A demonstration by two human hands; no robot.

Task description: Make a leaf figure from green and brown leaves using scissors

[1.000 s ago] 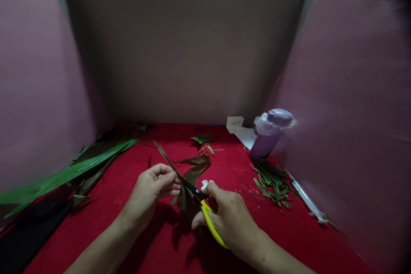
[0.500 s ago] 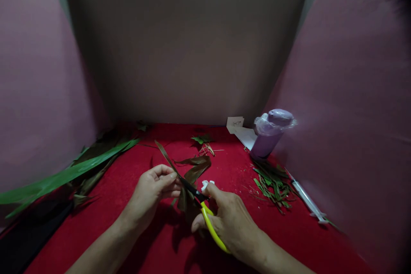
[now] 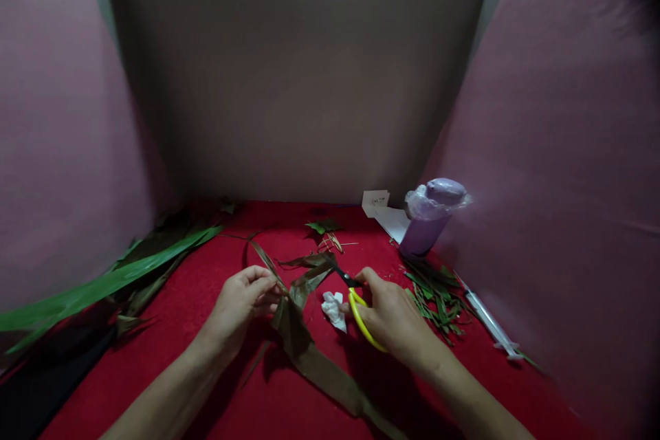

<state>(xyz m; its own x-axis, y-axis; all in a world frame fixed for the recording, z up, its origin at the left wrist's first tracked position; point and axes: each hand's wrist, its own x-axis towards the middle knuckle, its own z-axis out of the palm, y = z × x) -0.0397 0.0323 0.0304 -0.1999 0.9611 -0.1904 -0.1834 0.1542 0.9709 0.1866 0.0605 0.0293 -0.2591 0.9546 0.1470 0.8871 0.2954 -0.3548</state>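
Lower centre: left hand (image 3: 240,306) pinches brown leaves (image 3: 327,375) — likely light, limp, easily torn, best held where they gather; right hand (image 3: 394,316), right of centre, grips scissors (image 3: 348,279) by yellow handles.

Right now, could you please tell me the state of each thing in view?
Brown leaf: bent, pinched by the left hand
Scissors: gripped by the right hand, blade opening unclear
White wad: crumpled
Syringe: lying down, fill unclear
Purple container: standing, plastic around its top
Cut leaf pieces: loosely heaped
Long green leaf: lying down
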